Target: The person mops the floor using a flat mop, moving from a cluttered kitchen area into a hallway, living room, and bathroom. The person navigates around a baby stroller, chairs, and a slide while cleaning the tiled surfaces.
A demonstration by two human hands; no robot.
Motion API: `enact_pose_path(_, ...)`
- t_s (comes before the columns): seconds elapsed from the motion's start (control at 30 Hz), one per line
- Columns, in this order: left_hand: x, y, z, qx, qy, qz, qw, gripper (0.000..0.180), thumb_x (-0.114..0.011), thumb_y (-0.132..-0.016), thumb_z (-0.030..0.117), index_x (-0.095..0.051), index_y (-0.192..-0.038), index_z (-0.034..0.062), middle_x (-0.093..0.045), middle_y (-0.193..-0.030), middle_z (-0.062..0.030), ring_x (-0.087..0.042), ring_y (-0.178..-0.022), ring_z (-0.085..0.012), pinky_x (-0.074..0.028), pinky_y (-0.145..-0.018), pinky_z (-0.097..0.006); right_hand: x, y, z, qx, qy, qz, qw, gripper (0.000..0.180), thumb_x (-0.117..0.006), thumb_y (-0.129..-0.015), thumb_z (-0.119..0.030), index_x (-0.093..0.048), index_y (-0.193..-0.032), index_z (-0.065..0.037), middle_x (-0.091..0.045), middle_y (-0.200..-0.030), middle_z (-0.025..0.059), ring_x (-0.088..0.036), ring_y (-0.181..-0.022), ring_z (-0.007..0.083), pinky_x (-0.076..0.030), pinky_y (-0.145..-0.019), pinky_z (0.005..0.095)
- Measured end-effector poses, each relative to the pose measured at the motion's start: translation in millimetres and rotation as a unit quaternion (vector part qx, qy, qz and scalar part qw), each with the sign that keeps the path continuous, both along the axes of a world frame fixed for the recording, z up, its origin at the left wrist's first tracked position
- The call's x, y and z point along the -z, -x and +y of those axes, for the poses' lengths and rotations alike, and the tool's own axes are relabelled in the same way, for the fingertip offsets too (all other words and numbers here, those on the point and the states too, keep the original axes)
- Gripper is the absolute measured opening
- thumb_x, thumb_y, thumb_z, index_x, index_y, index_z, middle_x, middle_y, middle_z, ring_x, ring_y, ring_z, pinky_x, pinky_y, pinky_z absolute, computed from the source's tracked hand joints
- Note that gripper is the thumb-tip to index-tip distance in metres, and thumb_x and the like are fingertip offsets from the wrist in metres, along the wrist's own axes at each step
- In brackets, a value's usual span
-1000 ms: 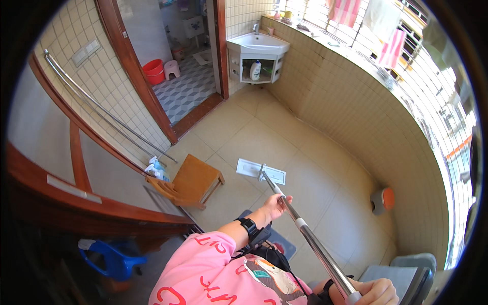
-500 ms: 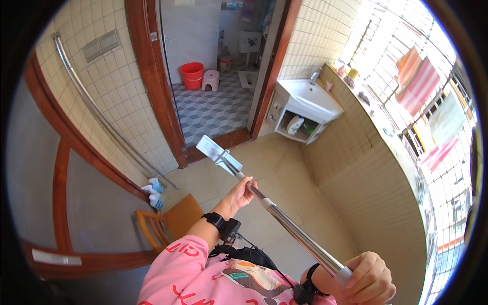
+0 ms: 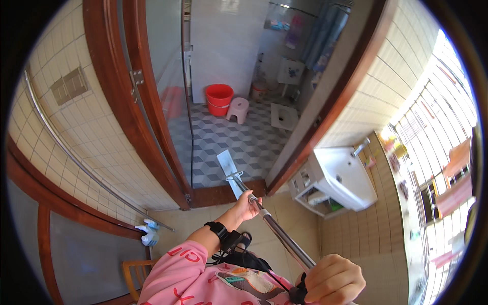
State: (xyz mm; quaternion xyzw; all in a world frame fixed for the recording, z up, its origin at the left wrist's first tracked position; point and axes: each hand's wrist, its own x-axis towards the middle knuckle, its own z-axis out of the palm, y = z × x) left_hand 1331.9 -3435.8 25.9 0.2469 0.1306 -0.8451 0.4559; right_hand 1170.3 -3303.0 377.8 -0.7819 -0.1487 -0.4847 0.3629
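The mop [image 3: 287,240] slants across my view, its flat head [image 3: 227,161] reaching over the wooden sill [image 3: 213,197] onto the patterned floor [image 3: 208,165]; from here I can't tell whether the flat head touches down or hovers just above. I have the left hand [image 3: 246,207] curled around the handle [image 3: 277,227] close behind the flat head, and the right hand [image 3: 335,278] closed over the handle's upper part, knuckles toward me, palm hidden. Past the flat head I see a red bucket [image 3: 219,100], a pink stool [image 3: 237,108] just beside it, and a squat toilet [image 3: 283,119] to their right. Right of the sill I've got a white sink [image 3: 351,180]. Over on my left, bottles [image 3: 150,237] stand near the wall [image 3: 109,152], and a wooden chair [image 3: 128,273] shows only partly.
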Motion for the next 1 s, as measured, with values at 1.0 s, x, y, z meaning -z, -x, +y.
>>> enact_pose_path(1.0, -67.4, -118.7, -640.8, 0.191, 0.088, -0.057, 0.976, 0.030, -0.070, -0.075, 0.036, -0.055, -0.074, 0.0105, -0.057, -0.069, -0.0015, -0.057, -0.059, -0.0094, -0.049, -0.051, -0.018, 44.2, -145.9, -698.0, 0.197, -0.200, -0.035, 0.959, 0.035, -0.067, -0.073, -0.017, -0.045, -0.051, -0.002, -0.041, -0.041, 0.0027, -0.043, -0.032, 0.0174, -0.039, -0.035, 0.0274)
